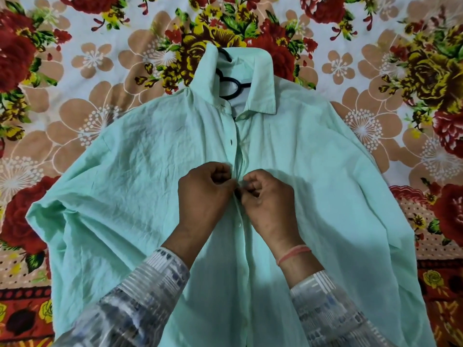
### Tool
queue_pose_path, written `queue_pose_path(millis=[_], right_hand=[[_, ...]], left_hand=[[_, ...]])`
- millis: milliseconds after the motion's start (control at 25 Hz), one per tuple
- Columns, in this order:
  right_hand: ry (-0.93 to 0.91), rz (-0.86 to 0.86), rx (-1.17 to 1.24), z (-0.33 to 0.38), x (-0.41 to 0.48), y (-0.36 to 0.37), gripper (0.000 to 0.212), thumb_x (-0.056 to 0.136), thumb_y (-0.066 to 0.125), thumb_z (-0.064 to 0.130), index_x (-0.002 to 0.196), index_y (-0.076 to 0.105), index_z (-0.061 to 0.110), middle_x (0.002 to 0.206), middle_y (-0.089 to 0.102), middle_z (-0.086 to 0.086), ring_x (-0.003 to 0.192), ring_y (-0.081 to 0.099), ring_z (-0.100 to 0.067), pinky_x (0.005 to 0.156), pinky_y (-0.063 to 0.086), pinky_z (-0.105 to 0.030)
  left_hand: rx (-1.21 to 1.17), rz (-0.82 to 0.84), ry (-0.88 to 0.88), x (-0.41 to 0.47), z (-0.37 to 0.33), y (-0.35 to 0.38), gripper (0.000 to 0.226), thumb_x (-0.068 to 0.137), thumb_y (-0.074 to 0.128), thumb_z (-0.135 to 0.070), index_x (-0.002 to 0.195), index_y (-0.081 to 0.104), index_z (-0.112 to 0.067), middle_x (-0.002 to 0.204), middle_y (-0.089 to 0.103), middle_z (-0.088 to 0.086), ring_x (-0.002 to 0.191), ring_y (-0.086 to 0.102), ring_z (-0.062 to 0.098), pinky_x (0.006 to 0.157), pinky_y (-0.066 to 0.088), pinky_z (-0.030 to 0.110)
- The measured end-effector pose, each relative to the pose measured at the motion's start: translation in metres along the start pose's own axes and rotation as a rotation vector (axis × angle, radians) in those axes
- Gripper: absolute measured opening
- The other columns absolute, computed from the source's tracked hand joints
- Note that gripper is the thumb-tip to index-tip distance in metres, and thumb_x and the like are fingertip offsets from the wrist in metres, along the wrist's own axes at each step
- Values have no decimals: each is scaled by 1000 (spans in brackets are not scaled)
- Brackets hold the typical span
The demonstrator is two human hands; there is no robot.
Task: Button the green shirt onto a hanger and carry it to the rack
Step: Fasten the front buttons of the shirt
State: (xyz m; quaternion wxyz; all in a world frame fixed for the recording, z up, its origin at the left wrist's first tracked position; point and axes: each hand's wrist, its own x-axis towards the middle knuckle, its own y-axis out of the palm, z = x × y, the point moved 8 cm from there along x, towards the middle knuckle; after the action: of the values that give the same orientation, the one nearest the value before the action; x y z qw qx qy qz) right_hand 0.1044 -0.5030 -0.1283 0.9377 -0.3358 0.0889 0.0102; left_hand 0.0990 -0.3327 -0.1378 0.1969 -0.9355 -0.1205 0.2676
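Mint-green shirt (140,171) lies mid-frame on the floral bedspread (75,71), hanger (231,82) inside the collar; our left hand (204,194) and right hand (269,199) pinch the placket — we keep edges aligned, button square to hole.

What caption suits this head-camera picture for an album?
Left hand and right hand pinch the front of the green shirt, spread on a floral sheet, black hanger in its collar.

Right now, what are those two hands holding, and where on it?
Both the left hand and right hand pinch the green shirt at its front button placket, mid-chest.
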Motion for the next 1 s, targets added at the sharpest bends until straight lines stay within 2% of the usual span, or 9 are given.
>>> queue_pose_path(millis=[80, 200, 320, 440, 560, 680, 800, 920, 1000], right_hand=[[-19, 14, -36, 1, 4, 3, 2, 87, 80, 16, 88, 79, 16, 78, 78, 4, 73, 74, -11, 74, 63, -35], [-64, 35, -199, 11, 14, 10, 16, 87, 72, 25, 77, 74, 13, 69, 73, -2, 67, 70, -22, 67, 59, -40], [-112, 32, -293, 23, 17, 9, 19, 85, 66, 24, 70, 69, 12, 63, 68, -4, 63, 65, -27, 63, 57, -41], [20, 65, -113, 11, 20, 5, 18, 84, 65, 25, 72, 73, 15, 63, 72, 0, 62, 70, -19, 67, 60, -40], [264, 162, 199, -7, 19, 11, 11, 82, 68, 22, 78, 78, 20, 67, 77, 0, 67, 77, -20, 72, 66, -46], [373, 191, 316, -11, 17, 10, 13, 88, 73, 10, 80, 81, 16, 74, 80, -6, 70, 80, -23, 64, 67, -38], [414, 231, 365, -11, 17, 9, 12, 92, 73, 7, 88, 81, 13, 77, 81, -5, 70, 80, -17, 61, 64, -28], [395, 262, 369, -9, 19, 9, 18, 94, 68, 9, 82, 81, 13, 69, 77, -2, 66, 77, -14, 64, 64, -29], [362, 284, 348, -7, 20, 10, 16, 94, 73, 16, 81, 81, 14, 68, 76, -3, 66, 75, -14, 64, 64, -29]], left_hand=[[-107, -5, -55, 0, 11, -1, 23, 81, 83, -13, 99, 84, -27, 88, 83, -11, 86, 79, 4, 91, 65, 36], [-292, 26, -167, 2, 25, -1, 22, 83, 80, -4, 97, 85, -21, 88, 85, 1, 86, 83, 23, 91, 67, 48], [-357, 72, -186, 2, 24, 2, 22, 86, 78, 3, 96, 85, -16, 89, 85, 7, 88, 83, 31, 92, 66, 49], [-445, 103, -217, 2, 22, 4, 21, 88, 74, 7, 98, 84, -9, 92, 85, 13, 91, 82, 36, 86, 67, 44], [-540, 146, -225, -1, 20, 9, 21, 91, 70, 11, 100, 82, -3, 92, 84, 15, 87, 82, 34, 79, 67, 37], [-561, 154, -219, -3, 24, 12, 19, 93, 71, 9, 106, 80, 0, 99, 83, 20, 96, 81, 40, 90, 66, 45], [-567, 169, -216, -2, 28, 10, 20, 94, 71, 8, 110, 80, 0, 104, 83, 21, 101, 81, 39, 94, 64, 43], [-470, 133, -173, 0, 26, 6, 26, 85, 83, 8, 103, 82, -10, 95, 84, 11, 92, 80, 20, 86, 63, 28], [-441, 108, -140, -3, 23, 8, 29, 82, 86, 8, 102, 82, -12, 94, 83, 10, 88, 79, 16, 84, 63, 25]])
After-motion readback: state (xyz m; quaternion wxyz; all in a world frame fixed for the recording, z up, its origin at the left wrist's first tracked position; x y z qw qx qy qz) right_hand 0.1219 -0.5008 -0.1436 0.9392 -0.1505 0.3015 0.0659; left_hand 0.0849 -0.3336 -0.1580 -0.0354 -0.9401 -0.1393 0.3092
